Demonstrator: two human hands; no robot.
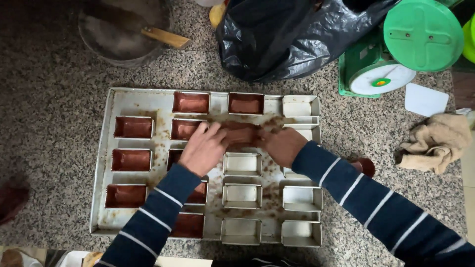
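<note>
Speckled granite counter (44, 104) runs across the whole room side I can see, and a large metal baking tray (106, 163) sits flat in the middle of it. On the tray stand rows of small rectangular loaf tins: those toward the tray's left side are filled with brown batter (131, 159), those toward its right side and near edge are bare metal (241, 195).

Both hands meet over one tin (241, 134) in the second row from the tray's far edge, about mid-tray. The left hand (204, 148) lies with fingers spread and pressed onto the brown mass there; the right hand (283, 146) cups it from the other side, fingers curled against it. Both arms wear dark blue sleeves with white stripes.

Beyond the tray's far edge sit a metal bowl with a wooden-handled tool (166, 37), a black plastic bag (292, 37) and a green kitchen scale (383, 74). Off the tray's right side lies a crumpled beige cloth (438, 143).
</note>
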